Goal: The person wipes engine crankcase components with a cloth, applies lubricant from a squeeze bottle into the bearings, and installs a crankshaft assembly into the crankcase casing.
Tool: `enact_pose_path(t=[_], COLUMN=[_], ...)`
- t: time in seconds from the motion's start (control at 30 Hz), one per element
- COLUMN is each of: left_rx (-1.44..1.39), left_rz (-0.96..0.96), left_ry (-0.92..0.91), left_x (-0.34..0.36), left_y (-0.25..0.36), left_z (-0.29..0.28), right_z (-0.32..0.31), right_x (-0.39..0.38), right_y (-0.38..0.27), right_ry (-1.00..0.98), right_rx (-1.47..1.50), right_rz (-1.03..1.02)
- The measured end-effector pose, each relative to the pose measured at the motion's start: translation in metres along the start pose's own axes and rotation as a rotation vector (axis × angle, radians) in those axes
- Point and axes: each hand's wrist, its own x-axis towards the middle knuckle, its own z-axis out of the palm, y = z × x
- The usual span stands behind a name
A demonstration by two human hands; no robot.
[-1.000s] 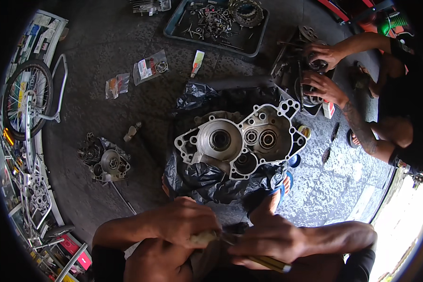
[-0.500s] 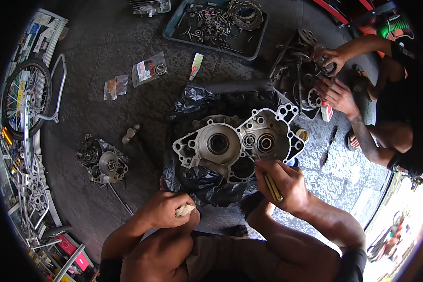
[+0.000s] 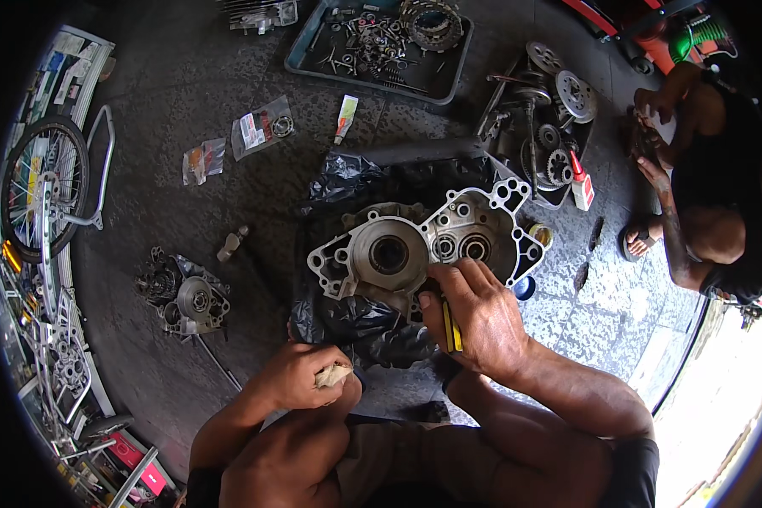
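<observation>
A grey metal engine case half (image 3: 427, 250) lies flat on a black plastic sheet (image 3: 356, 313) on the floor in front of me. My right hand (image 3: 474, 317) rests against its near edge, gripping a tool with a yellow and black handle (image 3: 451, 326). My left hand (image 3: 300, 377) is by my knee, closed around a crumpled beige rag (image 3: 334, 375), a little short of the plastic sheet.
A second engine part (image 3: 186, 296) lies to the left, a grey tray of small parts (image 3: 381, 42) at the back, and gears and shafts (image 3: 546, 118) at the back right. Another person (image 3: 711, 178) squats on the right. A bicycle wheel (image 3: 38, 190) stands far left.
My right hand has moved from my lap out to the engine case with the tool. My left hand has drawn apart from it with the rag. The other person's hands have left the gears.
</observation>
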Motion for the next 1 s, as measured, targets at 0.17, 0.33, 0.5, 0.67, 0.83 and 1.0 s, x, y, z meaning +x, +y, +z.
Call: enact_pose_path(t=[0.17,0.33,0.5,0.67,0.83,1.0], left_rx=[-0.005,-0.017,-0.038,-0.059,-0.081,-0.05], left_rz=[-0.029,-0.009,-0.026,0.046,0.089,0.111], left_ry=[-0.02,0.01,0.012,0.112,0.138,0.205], left_x=[-0.003,-0.005,-0.007,-0.012,-0.014,-0.026], left_y=[-0.001,0.001,-0.003,-0.005,-0.005,0.005], left_z=[-0.001,-0.002,-0.002,-0.002,0.004,0.01], right_z=[0.014,0.024,0.03,0.06,0.072,0.072], right_x=[-0.004,-0.009,-0.01,-0.014,-0.018,-0.043], right_y=[-0.004,-0.004,-0.002,0.004,0.012,-0.006], right_ry=[-0.001,0.043,0.106,0.284,0.478,0.637], right_rx=[0.146,0.398,0.155,-0.144,-0.156,-0.053], right_rz=[0.09,0.225,0.17,0.019,0.0,-0.135])
